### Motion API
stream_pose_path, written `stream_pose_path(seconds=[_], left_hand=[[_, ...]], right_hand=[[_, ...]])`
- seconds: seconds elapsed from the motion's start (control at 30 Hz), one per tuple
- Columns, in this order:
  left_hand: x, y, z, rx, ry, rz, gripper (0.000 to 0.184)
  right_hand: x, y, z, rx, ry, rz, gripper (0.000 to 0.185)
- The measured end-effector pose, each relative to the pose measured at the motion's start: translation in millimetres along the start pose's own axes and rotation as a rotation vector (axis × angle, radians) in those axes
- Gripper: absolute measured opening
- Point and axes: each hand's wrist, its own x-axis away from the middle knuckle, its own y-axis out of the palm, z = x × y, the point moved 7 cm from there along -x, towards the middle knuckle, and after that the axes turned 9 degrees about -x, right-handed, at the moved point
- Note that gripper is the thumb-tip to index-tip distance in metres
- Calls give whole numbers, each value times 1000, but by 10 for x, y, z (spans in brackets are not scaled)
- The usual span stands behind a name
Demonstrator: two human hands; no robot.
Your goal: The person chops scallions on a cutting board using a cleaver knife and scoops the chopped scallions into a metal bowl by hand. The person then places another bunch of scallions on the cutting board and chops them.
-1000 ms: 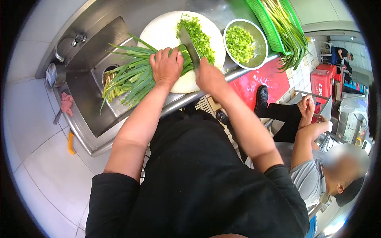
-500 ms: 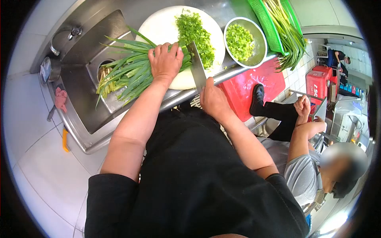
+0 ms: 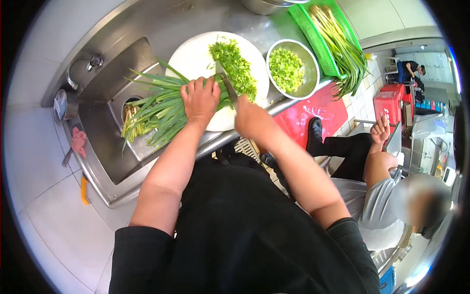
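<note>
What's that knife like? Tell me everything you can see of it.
The knife has a plain grey, metal-looking blade, seen narrow from above. Its handle is hidden in the right hand. The blade slants over the round white board, tip away from the person, between the chopped greens and the long green stalks under the left hand. Whether its edge meets the board can't be made out.

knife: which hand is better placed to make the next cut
Right, I'd say: the right hand holds the knife at the cut end of the greens, while the left hand rests on them, holding no tool.
</note>
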Motion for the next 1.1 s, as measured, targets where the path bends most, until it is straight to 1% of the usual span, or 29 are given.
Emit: stream_pose_path(seconds=[0.07,0.1,0.13,0.23,0.3,0.37,0.4,0.47,0.5,0.53,0.6,0.67,0.7,0.77,0.8,0.87,0.93,1.0,1.03,1.1], left_hand=[[42,-15,-24,5,-6,-6,32],[45,-20,-17,5,-6,-6,32],[3,-18,-2,5,-8,6,32],[6,-11,-12,14,-1,7,32],[8,-17,-11,0,15,9,32],[13,-15,5,-23,28,15,32],[21,-22,13,-19,29,10,32],[16,-63,21,-22,39,22,31],[8,-72,8,-20,31,20,31],[3,-69,7,-5,37,14,31],[37,-51,-17,15,26,-7,31],[18,-43,-8,25,25,24,32],[3,-21,-7,30,14,25,32],[17,37,-25,31,2,-17,32],[12,41,-45,30,-1,-15,32],[11,65,-35,57,-26,-74,34],[0,44,-31,54,-8,-68,34],[17,8,-8,46,12,-70,34],[-1,-9,-1,12,12,-85,36],[1,-18,16,-21,17,-101,37]], right_hand=[[446,324,274,-12,10,3,35],[526,494,417,-27,63,13,35],[535,471,407,-37,108,31,35],[100,257,272,-9,41,64,30],[-400,-14,50,-11,-11,103,32],[-593,-363,-310,-27,79,-101,34],[-608,-473,-401,-27,85,-104,34],[-560,-474,-461,-32,238,-337,36],[-418,-505,-505,-30,232,-334,34],[-332,-361,-364,-18,231,-342,34],[-213,-86,-26,66,-17,5,36],[235,193,168,94,-18,26,39],[434,353,281,55,25,30,40],[506,481,406,-5,89,56,41],[391,509,461,-3,85,56,41],[40,389,393,21,-43,137,40],[-495,68,136,31,-46,162,41],[-635,-423,-412,40,82,-114,39],[-632,-615,-605,32,85,-111,39],[-544,-606,-734,113,184,-440,36]])
